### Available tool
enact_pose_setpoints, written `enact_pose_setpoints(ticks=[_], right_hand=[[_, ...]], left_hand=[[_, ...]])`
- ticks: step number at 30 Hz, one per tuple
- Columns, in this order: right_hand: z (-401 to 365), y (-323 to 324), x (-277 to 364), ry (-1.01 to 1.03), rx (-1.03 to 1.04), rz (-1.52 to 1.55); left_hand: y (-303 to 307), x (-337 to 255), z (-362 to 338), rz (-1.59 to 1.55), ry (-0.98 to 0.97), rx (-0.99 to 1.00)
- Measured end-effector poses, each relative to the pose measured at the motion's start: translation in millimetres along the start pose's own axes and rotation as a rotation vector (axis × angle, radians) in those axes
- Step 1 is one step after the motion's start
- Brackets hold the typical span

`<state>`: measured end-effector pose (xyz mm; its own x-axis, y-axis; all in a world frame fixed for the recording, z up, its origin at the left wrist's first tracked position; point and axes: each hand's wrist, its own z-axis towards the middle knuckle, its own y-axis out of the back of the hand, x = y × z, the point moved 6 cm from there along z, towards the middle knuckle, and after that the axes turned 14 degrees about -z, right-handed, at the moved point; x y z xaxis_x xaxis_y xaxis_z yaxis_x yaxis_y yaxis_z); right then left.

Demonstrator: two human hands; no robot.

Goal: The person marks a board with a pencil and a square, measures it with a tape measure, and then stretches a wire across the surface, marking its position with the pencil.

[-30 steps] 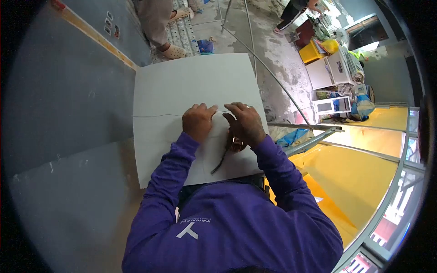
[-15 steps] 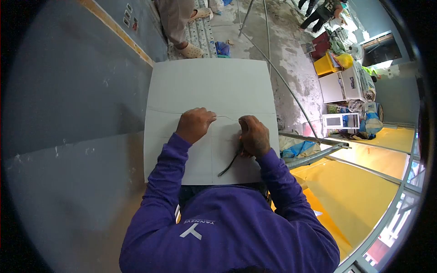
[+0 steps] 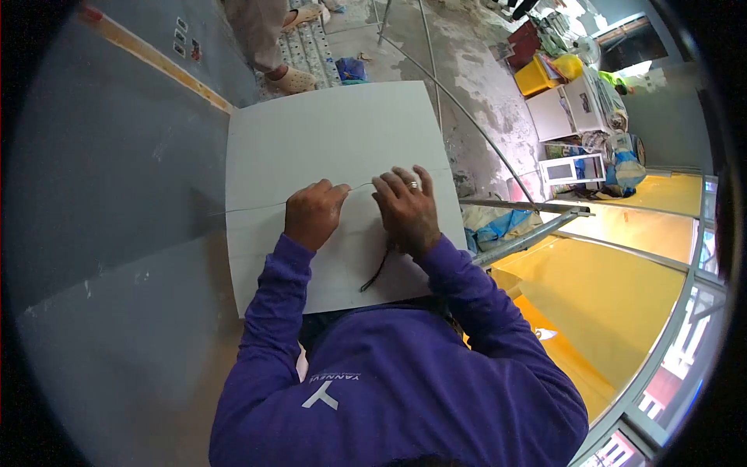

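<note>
Running between left fingers (image 3: pixel 339 190) and right fingers (image 3: pixel 380 187) — string (image 3: pixel 360 186).

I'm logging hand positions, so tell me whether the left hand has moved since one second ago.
Yes. Judged against the white board, the left hand has shifted left, nearer the gray wall.

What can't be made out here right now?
All in the head view:
- What the black cord joins: hidden by the right hand.
- Whether the left hand pinches the thin string: too small to tell.
- The other person above the legs: cut off by the top edge.
</note>
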<state>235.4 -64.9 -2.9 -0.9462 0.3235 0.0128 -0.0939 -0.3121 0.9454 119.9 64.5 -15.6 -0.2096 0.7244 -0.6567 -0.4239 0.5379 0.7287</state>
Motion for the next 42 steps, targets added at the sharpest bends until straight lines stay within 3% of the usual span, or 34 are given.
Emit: enact_pose_setpoints(ticks=[5,20,38,42], right_hand=[[0,-20,6,-0.028,0.034,0.202],[0,-23,1,-0.048,0.057,0.34],[-5,-16,-6,-0.146,-0.105,0.348],[-4,-20,-6,-0.148,-0.049,0.293]], left_hand=[[-8,-4,2,0.001,-0.07,-0.026],[-7,4,-1,-0.028,-0.164,-0.18],[-3,-6,2,-0.03,-0.19,-0.28],[-2,2,-1,-0.01,-0.158,-0.293]])
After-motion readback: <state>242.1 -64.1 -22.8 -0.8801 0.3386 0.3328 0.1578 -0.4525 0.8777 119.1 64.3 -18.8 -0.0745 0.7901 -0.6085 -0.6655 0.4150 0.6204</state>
